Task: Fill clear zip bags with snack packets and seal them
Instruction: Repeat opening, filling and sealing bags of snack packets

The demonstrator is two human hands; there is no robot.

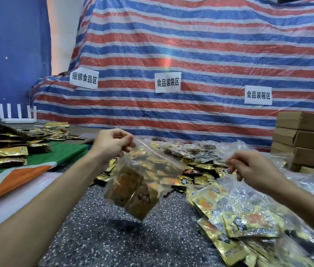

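Blur smears the snack packets (131, 195) inside the clear zip bag (152, 164). It hangs tilted below the left hand (112, 143), pinched at its top corner, mouth uppermost. The right hand (248, 166) has curled fingers; I cannot tell what, if anything, it grips.

Snack packets (196, 170) across speckled table (113, 237)

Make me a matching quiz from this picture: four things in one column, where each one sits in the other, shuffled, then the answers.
Things:
1. filled zip bag
2. white router
3. cardboard boxes
4. green and orange cloth

Places:
A. stacked at the right edge
B. far left, at the back
C. hanging from the left hand
D. left side, under gold packets

Pairs: 1-C, 2-B, 3-A, 4-D
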